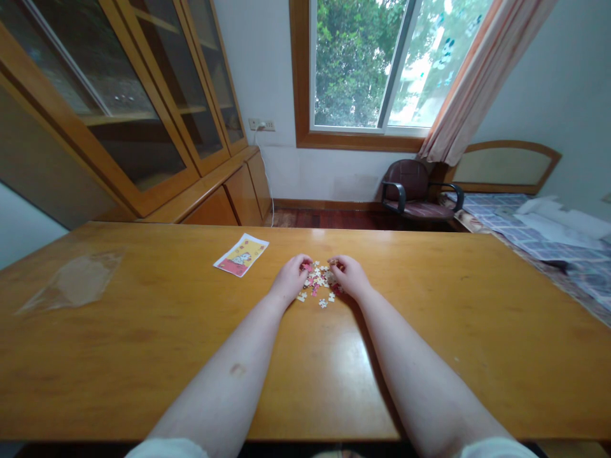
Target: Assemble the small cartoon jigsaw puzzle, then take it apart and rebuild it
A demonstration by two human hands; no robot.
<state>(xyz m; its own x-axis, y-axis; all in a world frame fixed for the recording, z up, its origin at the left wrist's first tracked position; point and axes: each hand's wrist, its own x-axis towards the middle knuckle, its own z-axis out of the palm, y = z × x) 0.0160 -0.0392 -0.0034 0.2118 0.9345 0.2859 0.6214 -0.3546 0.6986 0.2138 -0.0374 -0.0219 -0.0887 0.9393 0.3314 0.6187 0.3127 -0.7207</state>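
The small jigsaw puzzle pieces are gathered in a loose heap on the wooden desk, nearer its far edge than its near edge. White, red and brown pieces can be made out, and a few strays are spread just below the heap, toward the person.

The left hand is placed against the left side of the heap and the right hand against its right side, with only the heap between them. Both are half closed, backs upward, and the fingers are curled down onto the pieces. Touch is shown on both sides, but whether any piece is pinched cannot be told, as the fingertips are largely hidden by the hands themselves.

Both bare forearms are laid across the near edge of the desk. Wide stretches of bare wood are left to the right of the right hand and in front of the heap. To the left, beyond the left hand, a printed picture card with a cartoon figure lies at an angle, near the far edge and well short of touching the heap. Farther left, a flattened clear plastic bag lies on the desk. Past the far edge, a dark padded armchair stands beneath a window, and a bed runs along the right side of the desk.
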